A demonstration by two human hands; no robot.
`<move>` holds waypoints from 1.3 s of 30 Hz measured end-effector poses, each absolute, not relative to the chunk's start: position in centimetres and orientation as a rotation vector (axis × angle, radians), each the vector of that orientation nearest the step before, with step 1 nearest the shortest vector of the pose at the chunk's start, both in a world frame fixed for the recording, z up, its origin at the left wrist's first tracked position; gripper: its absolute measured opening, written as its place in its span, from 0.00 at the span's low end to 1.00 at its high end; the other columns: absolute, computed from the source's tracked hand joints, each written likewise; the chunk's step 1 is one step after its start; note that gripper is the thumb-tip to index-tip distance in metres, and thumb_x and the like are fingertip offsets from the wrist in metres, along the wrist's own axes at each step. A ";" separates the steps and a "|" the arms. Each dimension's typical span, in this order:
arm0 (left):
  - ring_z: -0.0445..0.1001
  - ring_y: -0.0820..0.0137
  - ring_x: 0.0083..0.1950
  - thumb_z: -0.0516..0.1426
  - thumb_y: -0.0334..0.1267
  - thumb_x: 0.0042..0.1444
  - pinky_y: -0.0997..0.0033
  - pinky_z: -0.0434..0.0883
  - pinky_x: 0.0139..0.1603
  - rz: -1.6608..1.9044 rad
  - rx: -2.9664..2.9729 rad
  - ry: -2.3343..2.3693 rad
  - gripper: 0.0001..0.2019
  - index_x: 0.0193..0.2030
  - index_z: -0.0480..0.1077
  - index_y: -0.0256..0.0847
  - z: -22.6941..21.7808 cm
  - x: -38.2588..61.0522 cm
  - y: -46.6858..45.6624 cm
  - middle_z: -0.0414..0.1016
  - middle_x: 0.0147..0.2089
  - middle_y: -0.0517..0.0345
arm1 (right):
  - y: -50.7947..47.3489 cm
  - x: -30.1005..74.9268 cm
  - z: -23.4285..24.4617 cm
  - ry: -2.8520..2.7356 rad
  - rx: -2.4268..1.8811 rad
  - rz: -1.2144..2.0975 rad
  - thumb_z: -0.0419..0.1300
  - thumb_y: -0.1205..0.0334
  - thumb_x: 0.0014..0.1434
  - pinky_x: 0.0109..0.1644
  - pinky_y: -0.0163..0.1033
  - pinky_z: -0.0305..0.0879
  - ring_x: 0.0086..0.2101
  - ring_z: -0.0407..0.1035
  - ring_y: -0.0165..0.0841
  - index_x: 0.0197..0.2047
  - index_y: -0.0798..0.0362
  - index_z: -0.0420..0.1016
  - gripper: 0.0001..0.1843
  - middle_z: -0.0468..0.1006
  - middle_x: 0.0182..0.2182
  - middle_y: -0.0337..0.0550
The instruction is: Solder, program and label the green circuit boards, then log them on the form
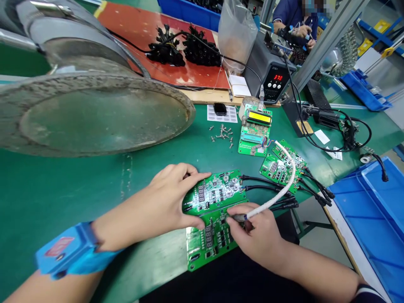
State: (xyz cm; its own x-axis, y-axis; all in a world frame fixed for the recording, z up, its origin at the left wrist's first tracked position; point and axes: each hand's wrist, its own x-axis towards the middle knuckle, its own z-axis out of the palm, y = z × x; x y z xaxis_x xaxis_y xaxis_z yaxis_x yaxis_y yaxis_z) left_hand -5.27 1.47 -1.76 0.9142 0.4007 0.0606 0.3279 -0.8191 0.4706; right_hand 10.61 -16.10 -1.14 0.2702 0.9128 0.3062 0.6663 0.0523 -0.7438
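Observation:
Two green circuit boards lie edge to edge at the table's front: an upper board and a lower board. My left hand spans the left end of the upper board, forefinger along its far edge and thumb by the seam. Pinched in my right hand is a probe plug on a white-wrapped cable, held over the lower board's upper right part; its tip is hidden by my fingers. That cable runs to a programmer board with a lit yellow display. Black leads trail right from the upper board.
More wired boards lie right of the programmer. Loose screws and a soldering station reading 370 are behind. A large round-rimmed hood overhangs the left. Blue bins stand right; a co-worker sits beyond.

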 end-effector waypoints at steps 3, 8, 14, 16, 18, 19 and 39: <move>0.62 0.55 0.47 0.62 0.64 0.37 0.51 0.66 0.48 0.180 2.592 0.551 0.44 0.59 0.61 0.43 -1.0 -5.0 1.1 0.62 0.47 0.48 | -16.5 11.0 -0.5 -1.487 -1.693 0.436 0.58 0.66 0.56 0.43 0.38 0.73 0.36 0.76 0.33 0.39 0.51 0.75 0.07 0.81 0.34 0.43; 0.61 0.56 0.48 0.62 0.64 0.36 0.54 0.64 0.50 0.149 2.605 0.571 0.45 0.59 0.62 0.40 -0.3 -4.7 0.6 0.61 0.47 0.48 | -17.1 11.6 0.1 -1.452 -1.707 0.493 0.59 0.66 0.56 0.46 0.40 0.74 0.40 0.76 0.36 0.41 0.50 0.76 0.08 0.81 0.36 0.44; 0.60 0.56 0.49 0.64 0.63 0.32 0.58 0.63 0.51 0.107 2.598 0.605 0.48 0.59 0.62 0.38 -0.1 -4.6 0.4 0.61 0.48 0.47 | -17.3 11.7 0.2 -1.420 -1.737 0.495 0.60 0.67 0.55 0.44 0.42 0.75 0.39 0.76 0.37 0.39 0.49 0.77 0.08 0.81 0.36 0.43; 0.60 0.57 0.49 0.65 0.63 0.31 0.58 0.63 0.51 0.106 2.603 0.613 0.48 0.59 0.62 0.40 -0.1 -4.6 0.3 0.61 0.48 0.49 | -17.3 11.7 0.3 -1.411 -1.759 0.488 0.60 0.66 0.55 0.43 0.42 0.75 0.39 0.76 0.37 0.39 0.49 0.77 0.08 0.81 0.36 0.43; 0.60 0.57 0.49 0.65 0.62 0.31 0.59 0.63 0.51 0.108 2.607 0.613 0.48 0.59 0.62 0.42 -0.1 -4.6 0.3 0.61 0.48 0.50 | -17.3 11.7 0.3 -1.414 -1.769 0.478 0.60 0.66 0.55 0.43 0.42 0.75 0.38 0.76 0.37 0.39 0.49 0.77 0.08 0.81 0.36 0.43; 0.60 0.58 0.49 0.65 0.62 0.31 0.59 0.63 0.51 0.113 2.609 0.611 0.47 0.59 0.61 0.43 -0.1 -4.6 0.3 0.61 0.48 0.50 | -17.3 11.8 0.4 -1.418 -1.768 0.477 0.60 0.66 0.55 0.43 0.42 0.75 0.38 0.76 0.37 0.39 0.50 0.77 0.08 0.81 0.36 0.43; 0.60 0.57 0.49 0.66 0.62 0.32 0.59 0.63 0.51 0.091 2.614 0.609 0.48 0.60 0.61 0.40 0.0 -4.7 0.3 0.61 0.49 0.48 | -17.0 11.9 0.8 -1.491 -1.784 0.471 0.60 0.67 0.55 0.42 0.38 0.74 0.38 0.76 0.35 0.39 0.50 0.76 0.07 0.81 0.35 0.43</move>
State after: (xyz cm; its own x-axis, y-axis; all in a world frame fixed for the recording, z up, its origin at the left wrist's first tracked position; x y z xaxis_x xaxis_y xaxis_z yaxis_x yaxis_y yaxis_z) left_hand -4.66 0.34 0.04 0.9002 0.4338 -0.0372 0.4039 -0.8001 0.4436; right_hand 11.85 -16.97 0.81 0.2536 0.9502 0.1809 0.6738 -0.0394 -0.7379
